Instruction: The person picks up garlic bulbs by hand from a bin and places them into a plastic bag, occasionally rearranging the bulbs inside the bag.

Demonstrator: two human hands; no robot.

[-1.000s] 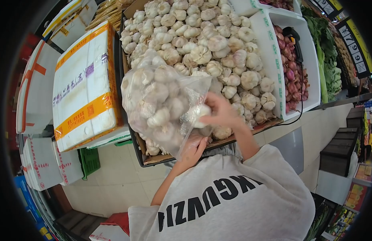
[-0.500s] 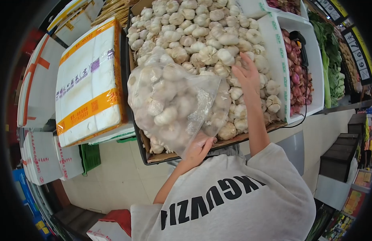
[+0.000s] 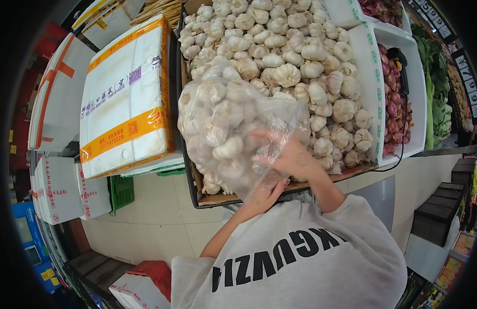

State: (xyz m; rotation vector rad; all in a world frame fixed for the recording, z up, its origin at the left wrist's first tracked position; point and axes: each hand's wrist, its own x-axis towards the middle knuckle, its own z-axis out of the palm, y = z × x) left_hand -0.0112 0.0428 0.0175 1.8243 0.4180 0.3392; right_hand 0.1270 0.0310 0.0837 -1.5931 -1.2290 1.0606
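A clear plastic bag [image 3: 213, 118] full of garlic bulbs lies on the front left of a large heap of garlic [image 3: 287, 46] in a cardboard-lined black crate. My left hand [image 3: 267, 195] is closed on the bag's edge at the crate's front rim. Partly behind the bag's plastic, my right hand [image 3: 282, 154] reaches into its opening side, fingers spread and pointing left toward the bagged bulbs. I see no bulb in the right hand, though the film blurs its fingers.
White foam boxes with orange tape [image 3: 125, 98] stand left of the crate. Right of it, a white foam box holds red onions [image 3: 393, 103], with a black device and cable. Leafy greens [image 3: 437, 82] lie beyond. A green crate [image 3: 121, 193] sits lower left.
My right hand has moved from the loose garlic on the right, down and left to the bag. My left hand still holds the bag's edge. The view has shifted slightly.
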